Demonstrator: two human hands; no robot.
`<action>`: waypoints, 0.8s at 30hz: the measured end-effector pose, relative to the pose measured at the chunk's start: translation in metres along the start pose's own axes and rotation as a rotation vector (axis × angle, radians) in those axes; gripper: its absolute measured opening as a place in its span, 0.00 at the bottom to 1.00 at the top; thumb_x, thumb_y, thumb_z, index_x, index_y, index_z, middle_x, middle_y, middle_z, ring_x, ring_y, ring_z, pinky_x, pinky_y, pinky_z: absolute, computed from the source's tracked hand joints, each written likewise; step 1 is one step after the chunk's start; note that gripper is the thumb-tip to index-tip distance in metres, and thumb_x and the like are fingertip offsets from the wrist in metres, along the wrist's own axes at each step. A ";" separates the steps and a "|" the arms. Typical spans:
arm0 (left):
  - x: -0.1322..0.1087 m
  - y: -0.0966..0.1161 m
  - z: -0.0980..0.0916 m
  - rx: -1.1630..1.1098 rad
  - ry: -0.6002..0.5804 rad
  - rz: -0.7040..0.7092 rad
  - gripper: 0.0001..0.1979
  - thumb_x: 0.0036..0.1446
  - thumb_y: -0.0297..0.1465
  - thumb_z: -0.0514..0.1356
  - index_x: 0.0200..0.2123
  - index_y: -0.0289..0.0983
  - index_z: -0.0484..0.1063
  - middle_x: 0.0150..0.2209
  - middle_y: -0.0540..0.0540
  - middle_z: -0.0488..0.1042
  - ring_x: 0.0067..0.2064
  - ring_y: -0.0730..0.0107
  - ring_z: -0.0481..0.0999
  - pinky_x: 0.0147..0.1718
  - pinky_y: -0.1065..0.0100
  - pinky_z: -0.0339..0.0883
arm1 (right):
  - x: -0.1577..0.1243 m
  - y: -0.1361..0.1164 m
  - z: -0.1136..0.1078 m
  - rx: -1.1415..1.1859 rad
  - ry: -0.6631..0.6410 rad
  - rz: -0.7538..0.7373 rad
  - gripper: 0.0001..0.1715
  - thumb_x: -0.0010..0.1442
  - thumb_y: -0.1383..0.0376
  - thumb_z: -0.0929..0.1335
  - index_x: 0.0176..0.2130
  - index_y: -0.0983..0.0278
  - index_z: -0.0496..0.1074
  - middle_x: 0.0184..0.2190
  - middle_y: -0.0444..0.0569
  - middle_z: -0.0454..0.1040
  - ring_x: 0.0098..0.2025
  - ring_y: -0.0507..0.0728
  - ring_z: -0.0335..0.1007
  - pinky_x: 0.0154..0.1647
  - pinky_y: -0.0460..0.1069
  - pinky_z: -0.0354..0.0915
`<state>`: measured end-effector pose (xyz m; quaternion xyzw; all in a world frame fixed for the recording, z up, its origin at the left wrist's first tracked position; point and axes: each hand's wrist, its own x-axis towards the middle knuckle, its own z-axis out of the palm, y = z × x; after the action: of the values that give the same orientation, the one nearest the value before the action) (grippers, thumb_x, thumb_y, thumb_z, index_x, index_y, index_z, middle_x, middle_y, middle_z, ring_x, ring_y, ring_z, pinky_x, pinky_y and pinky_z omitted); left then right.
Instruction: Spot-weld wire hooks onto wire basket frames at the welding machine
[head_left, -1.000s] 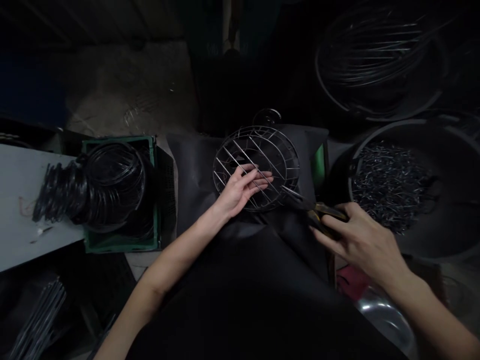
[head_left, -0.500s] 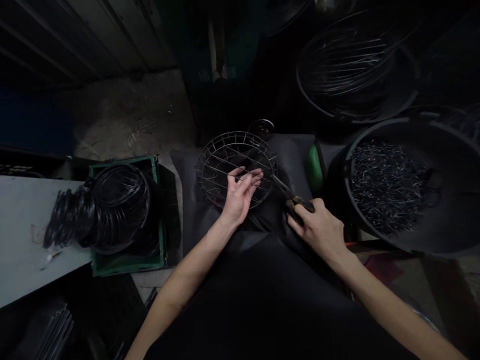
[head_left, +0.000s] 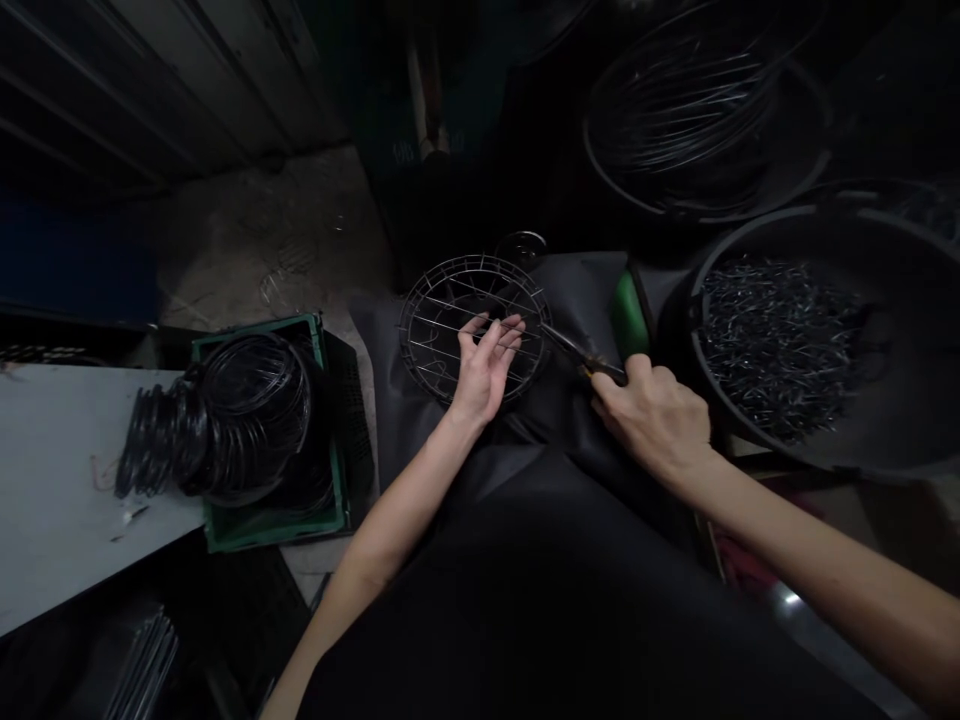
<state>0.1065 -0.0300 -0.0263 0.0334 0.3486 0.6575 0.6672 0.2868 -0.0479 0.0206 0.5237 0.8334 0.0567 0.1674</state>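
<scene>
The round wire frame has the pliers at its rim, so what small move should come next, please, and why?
Perhaps steady the wire frame with the left hand, which is at its bars: the right hand's pliers point at its rim, and pressure there could shift it.

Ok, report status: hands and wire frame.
Left hand at the wire frame, hiding part of it. Right hand gripping pliers, tips at the frame's edge.

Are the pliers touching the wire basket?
Cannot tell: in the head view, the pliers overlap the edge of the wire basket, but neither contact nor gap shows plainly.
</scene>
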 end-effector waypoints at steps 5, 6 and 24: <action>-0.003 0.003 0.003 0.009 0.013 -0.024 0.11 0.59 0.29 0.56 0.44 0.39 0.59 0.43 0.46 0.74 0.45 0.72 0.76 0.51 0.64 0.59 | -0.002 0.008 -0.004 0.078 0.005 -0.004 0.18 0.63 0.58 0.58 0.37 0.63 0.73 0.35 0.54 0.63 0.29 0.53 0.57 0.22 0.46 0.39; -0.004 0.004 0.003 0.027 0.003 -0.015 0.10 0.59 0.30 0.56 0.44 0.39 0.59 0.41 0.47 0.75 0.44 0.72 0.77 0.50 0.65 0.60 | -0.004 0.010 -0.001 0.123 0.008 0.001 0.18 0.62 0.56 0.59 0.38 0.62 0.73 0.35 0.53 0.63 0.28 0.53 0.57 0.21 0.46 0.40; -0.025 0.037 0.008 0.068 0.000 -0.040 0.08 0.57 0.34 0.58 0.38 0.39 0.63 0.36 0.46 0.76 0.42 0.65 0.78 0.43 0.66 0.66 | -0.166 0.082 0.110 0.875 -0.090 1.439 0.21 0.44 0.44 0.64 0.18 0.55 0.55 0.16 0.50 0.58 0.20 0.62 0.57 0.21 0.57 0.55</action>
<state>0.0813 -0.0445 0.0091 0.0488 0.3713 0.6317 0.6788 0.4602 -0.1684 -0.0241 0.9464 0.2359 -0.1994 -0.0946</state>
